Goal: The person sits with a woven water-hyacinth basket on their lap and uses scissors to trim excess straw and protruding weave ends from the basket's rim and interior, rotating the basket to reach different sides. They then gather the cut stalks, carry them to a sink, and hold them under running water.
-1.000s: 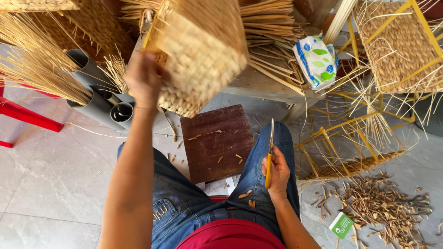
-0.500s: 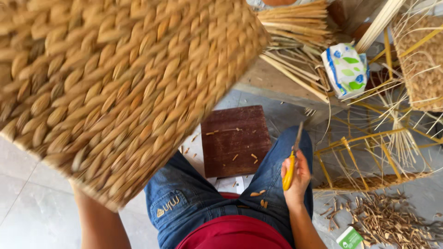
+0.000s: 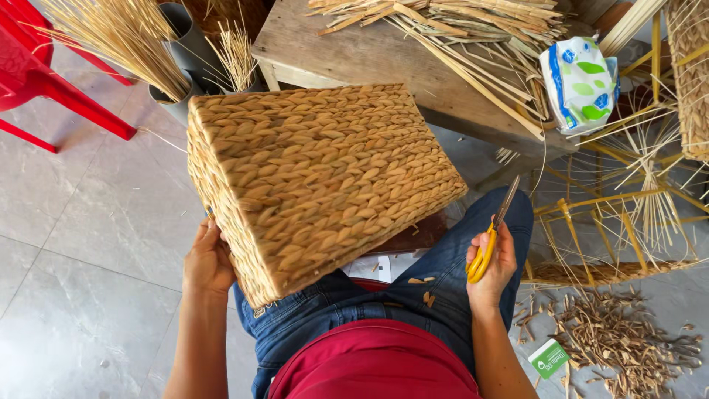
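Inspecting woven basket [image 3: 317, 177] at frame centre, left hand [image 3: 209, 260] gripping its edge; right hand [image 3: 493, 264] closed around yellow scissors [image 3: 490, 238]; trimming stray ends likely next.

Ahead of me a worn wooden tabletop [image 3: 369, 55] carries a heap of dried reed strips [image 3: 473, 29] and a white packet with green and blue print [image 3: 580, 85]. Grey pipes [image 3: 185, 52] to my left hold bundles of straw [image 3: 118, 33], beside a red plastic chair [image 3: 37, 74]. To my right stands a yellow wire frame [image 3: 613, 214]; cut scraps [image 3: 613, 340] litter the grey floor tiles [image 3: 81, 222].
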